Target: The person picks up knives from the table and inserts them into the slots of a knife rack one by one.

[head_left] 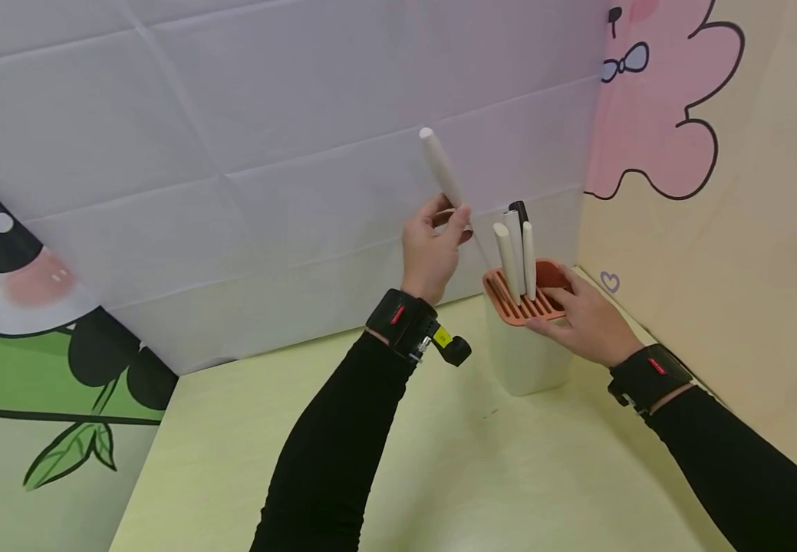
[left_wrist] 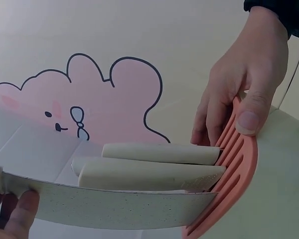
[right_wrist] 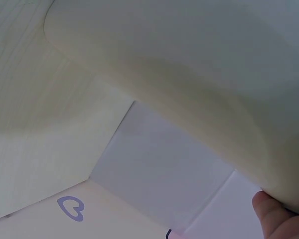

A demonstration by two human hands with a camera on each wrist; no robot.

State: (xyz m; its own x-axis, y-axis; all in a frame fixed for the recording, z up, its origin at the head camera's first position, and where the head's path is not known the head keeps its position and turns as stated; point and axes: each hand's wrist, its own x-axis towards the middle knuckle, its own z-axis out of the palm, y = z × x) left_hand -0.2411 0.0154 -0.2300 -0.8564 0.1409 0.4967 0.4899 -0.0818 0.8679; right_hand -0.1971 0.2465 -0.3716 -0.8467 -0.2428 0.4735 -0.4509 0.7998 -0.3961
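My left hand (head_left: 431,249) pinches a knife with a pale handle (head_left: 442,167), which points up and leans left. Its broad blade (left_wrist: 124,206) slants down, the end at a slot in the orange slotted top (left_wrist: 245,172) of a pale knife holder (head_left: 525,360). My right hand (head_left: 587,318) grips the holder's rim, thumb on the near edge and fingers across the far side. Several pale handles (head_left: 506,261) stand upright in the slots, with a black handle (head_left: 518,208) behind them. In the right wrist view, the holder's wall (right_wrist: 189,59) fills the upper right.
The holder stands on a pale yellow table (head_left: 398,460) close to the corner. Behind it rises a pale wall sheet (head_left: 301,192); on the right is a cream wall (head_left: 750,291) with a pink cartoon figure (head_left: 674,123).
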